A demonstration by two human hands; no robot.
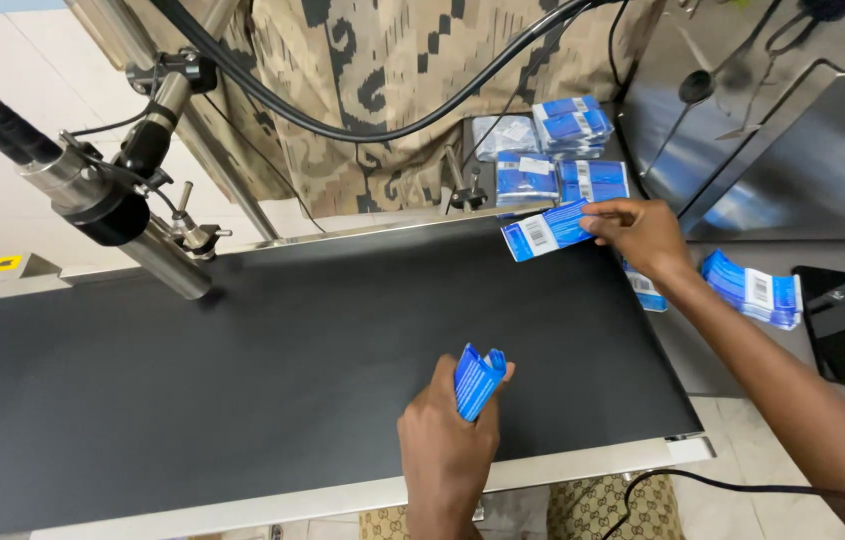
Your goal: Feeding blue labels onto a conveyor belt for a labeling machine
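My left hand (448,440) grips a small stack of blue flat packets (478,378), held upright over the near edge of the dark conveyor belt (243,370). My right hand (643,235) pinches one blue and white packet (546,231) by its right end, holding it flat just above the belt's far right corner. Bundles of similar blue packets (553,150) lie beyond the belt behind that hand.
A metal print head on a thick black hose (108,205) hangs over the belt's left rear. More blue packets (758,290) and a black phone (843,325) lie on the grey surface at right. A steel cabinet (793,140) stands behind. A black cable (743,490) runs below.
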